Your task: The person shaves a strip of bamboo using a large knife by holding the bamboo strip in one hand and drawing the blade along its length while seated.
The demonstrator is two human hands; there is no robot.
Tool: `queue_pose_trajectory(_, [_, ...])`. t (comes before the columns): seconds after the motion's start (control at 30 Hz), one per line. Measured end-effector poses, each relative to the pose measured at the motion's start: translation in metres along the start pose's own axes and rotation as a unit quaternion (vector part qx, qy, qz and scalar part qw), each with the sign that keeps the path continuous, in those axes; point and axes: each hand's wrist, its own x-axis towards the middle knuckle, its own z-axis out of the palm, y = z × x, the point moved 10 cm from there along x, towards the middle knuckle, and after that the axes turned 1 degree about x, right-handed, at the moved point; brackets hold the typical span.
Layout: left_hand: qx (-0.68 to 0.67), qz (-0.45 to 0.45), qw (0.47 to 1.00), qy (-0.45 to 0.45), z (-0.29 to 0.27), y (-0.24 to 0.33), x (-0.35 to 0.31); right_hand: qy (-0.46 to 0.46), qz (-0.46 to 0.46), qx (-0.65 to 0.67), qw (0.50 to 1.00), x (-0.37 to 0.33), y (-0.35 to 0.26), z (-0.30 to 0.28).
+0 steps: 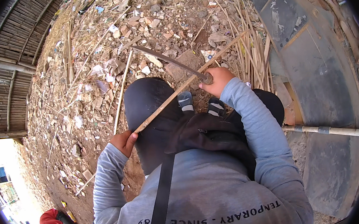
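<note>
My left hand (123,143) is closed on the near end of a long, thin bamboo strip (162,107), beside my left knee. The strip slants up across my lap to the far right. My right hand (219,81) grips the handle of a machete (168,61), its long dark blade reaching toward the far left. Strip and blade cross just beside my right fingers; whether the edge is biting into the strip I cannot tell.
Rubble and litter (95,72) cover the ground. Split bamboo strips (256,56) lie in a bundle at right, near dark worn panels (325,73) and a bamboo pole (339,131). A woven bamboo wall (9,88) stands at left. A person in red (52,223) bends at lower left.
</note>
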Motion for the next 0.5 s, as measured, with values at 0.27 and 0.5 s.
queue_pose_trajectory(0.27, [-0.010,-0.011,1.000,0.016,0.001,-0.003,0.003,0.041,0.039,-0.046,0.997,0.007,0.033,-0.022])
queue_pose_trajectory(0.5, [0.033,-0.013,0.999,0.030,0.002,0.000,-0.003,-0.071,0.031,-0.073,0.994,0.004,0.021,0.007])
